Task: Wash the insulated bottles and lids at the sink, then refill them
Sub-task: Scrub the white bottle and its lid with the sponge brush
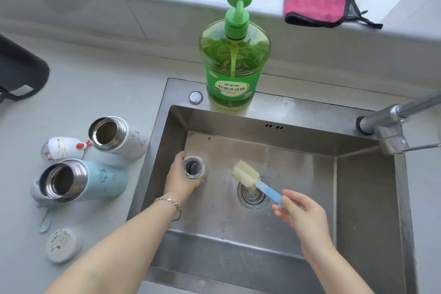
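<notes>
Over the sink [358,198], the left hand [180,179] gripped an open steel bottle [193,167]; the right hand [299,212] pinched the sponge brush [253,178]. Rigid, probably slick when wet — hold around the body.

The soap bottle [235,55] was green, the cloth [317,0] pink with black edging, one flask [105,180] pale blue, another [128,138] white.

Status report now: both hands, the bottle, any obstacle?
Left hand grips open bottle in sink. Right hand holds sponge brush, not yet inside. Bottle mouth unobstructed.
</notes>
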A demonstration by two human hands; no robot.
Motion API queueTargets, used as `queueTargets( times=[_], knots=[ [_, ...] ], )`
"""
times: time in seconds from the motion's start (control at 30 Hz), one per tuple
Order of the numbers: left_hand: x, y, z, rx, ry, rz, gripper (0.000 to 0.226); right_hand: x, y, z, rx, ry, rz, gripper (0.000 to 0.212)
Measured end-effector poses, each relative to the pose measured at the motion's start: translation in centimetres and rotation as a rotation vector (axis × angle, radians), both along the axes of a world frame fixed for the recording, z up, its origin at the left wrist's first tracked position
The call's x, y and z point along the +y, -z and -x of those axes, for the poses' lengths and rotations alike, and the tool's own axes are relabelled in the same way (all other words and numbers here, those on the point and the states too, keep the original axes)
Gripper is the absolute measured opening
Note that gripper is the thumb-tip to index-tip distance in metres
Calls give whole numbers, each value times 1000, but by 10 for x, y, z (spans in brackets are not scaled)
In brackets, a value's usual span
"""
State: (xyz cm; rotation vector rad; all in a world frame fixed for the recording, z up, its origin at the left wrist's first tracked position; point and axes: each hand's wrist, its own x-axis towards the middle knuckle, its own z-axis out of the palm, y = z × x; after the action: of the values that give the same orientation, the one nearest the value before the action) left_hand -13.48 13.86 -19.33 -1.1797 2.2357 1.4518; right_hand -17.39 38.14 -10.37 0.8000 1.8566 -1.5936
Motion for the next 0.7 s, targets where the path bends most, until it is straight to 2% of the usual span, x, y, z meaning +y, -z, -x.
queueTargets(
  times=[0.1,0.2,0.3,0.37,0.43,0.53,0.63,0.7],
  knots=[
    [5,-21,-22,32,0,-8,78,0,-11,-9,-10,-29,32,19],
    [16,-49,-54,53,89,49,62,3,-26,-19,-69,-103,75,30],
    [15,-81,-100,88,243,268,35,5,-39,-35,-143,-289,72,38],
    [3,-90,-129,94,240,449,32,9,-45,-43,-174,-399,53,38],
    [-18,-96,-158,25,186,590,39,10,-50,-54,-179,-469,12,37],
    [-52,-94,-185,-179,73,708,61,11,-52,-66,-156,-536,-91,38],
    [-78,-88,-194,-364,-46,678,77,10,-49,-76,-135,-529,-154,37],
    [-90,-81,-194,-435,-123,591,78,8,-49,-83,-120,-513,-164,35]
  ],
)
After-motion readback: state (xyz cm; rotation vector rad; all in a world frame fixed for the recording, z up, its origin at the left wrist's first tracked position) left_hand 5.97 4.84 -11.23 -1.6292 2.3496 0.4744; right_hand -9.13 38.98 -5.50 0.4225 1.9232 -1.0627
